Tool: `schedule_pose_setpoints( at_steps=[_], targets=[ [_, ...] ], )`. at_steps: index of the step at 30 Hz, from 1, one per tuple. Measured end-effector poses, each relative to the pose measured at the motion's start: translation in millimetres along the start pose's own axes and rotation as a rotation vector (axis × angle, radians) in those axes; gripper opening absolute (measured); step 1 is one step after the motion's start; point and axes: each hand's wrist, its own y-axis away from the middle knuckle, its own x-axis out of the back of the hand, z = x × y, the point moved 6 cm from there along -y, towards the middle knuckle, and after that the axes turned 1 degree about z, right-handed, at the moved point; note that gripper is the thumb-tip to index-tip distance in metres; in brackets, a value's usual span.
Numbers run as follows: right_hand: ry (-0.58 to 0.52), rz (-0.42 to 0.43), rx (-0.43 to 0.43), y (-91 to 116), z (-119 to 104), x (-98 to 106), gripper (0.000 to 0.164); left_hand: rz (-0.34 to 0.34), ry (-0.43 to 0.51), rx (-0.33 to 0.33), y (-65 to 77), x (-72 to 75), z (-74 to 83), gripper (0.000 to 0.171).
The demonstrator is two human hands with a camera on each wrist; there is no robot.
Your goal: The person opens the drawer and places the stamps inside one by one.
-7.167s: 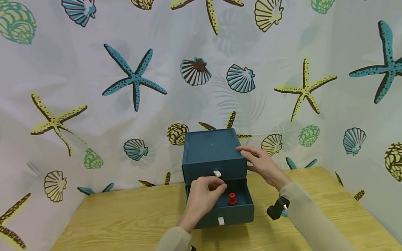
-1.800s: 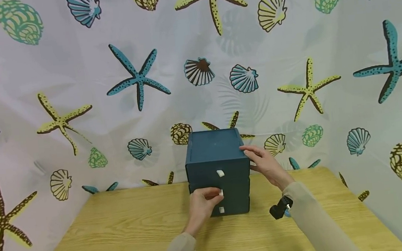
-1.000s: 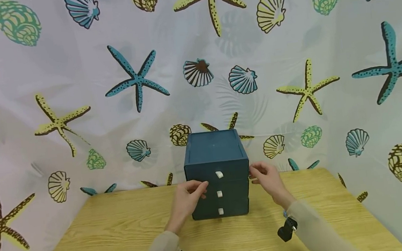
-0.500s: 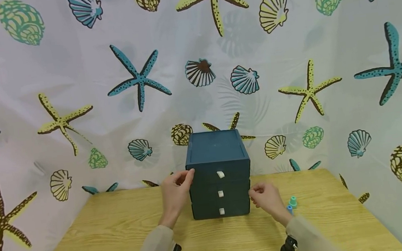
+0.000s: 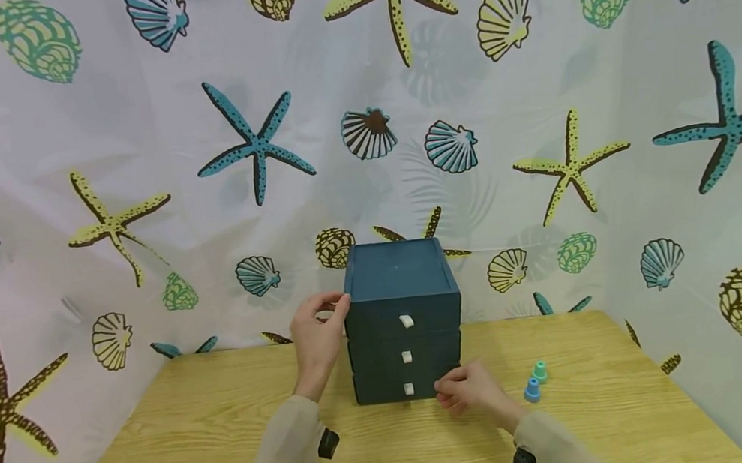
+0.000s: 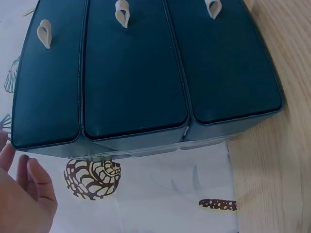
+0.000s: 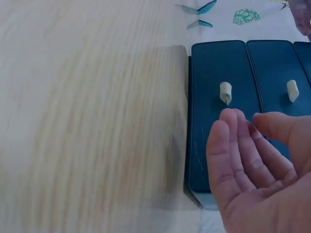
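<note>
A dark blue box with three stacked drawers [image 5: 397,270] stands on the wooden table, every drawer pushed in. Each drawer front carries a small white loop tab. My left hand [image 5: 317,335] is at the box's upper left front edge, thumb tip and fingers around that corner. In the left wrist view, the left fingers [image 6: 38,177] lie by the top drawer's corner. My right hand [image 5: 472,390] hovers before the bottom drawer [image 5: 377,388], relaxed and holding nothing. The right wrist view has its fingertips just short of the bottom tab [image 7: 225,92].
Right of the box, a blue peg-like piece [image 5: 532,390] and a green one [image 5: 540,372] stand on the table [image 5: 228,420]. Behind hangs a white curtain [image 5: 354,203] printed with shells and starfish.
The middle drawer, pulled out earlier with a red peg-like piece inside, is now pushed in. My left hand moved from its tab to the box's left edge; my right hand came down to the bottom drawer.
</note>
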Motion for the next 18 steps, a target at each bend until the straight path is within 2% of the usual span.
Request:
schedule_pose_setpoints(
  at_steps=[6, 10, 13, 18],
  targets=[
    [-0.098, -0.091, -0.066, -4, 9, -25, 0.034, -0.130, 0.050, 0.130, -5.1, -7.8, -8.9, 0.029],
    [-0.166, -0.134, -0.096, -8, 14, -38, 0.039, -0.194, 0.109, 0.224, -8.1, -10.1, -13.5, 0.031],
    [-0.195, -0.147, -0.116, -11, 16, -42, 0.040, -0.246, 0.135, 0.261, -11.4, -10.7, -15.7, 0.030],
    [-0.247, -0.149, -0.155, -16, 17, -47, 0.040, -0.320, 0.138, 0.272, -15.6, -10.8, -16.1, 0.029]
  ],
)
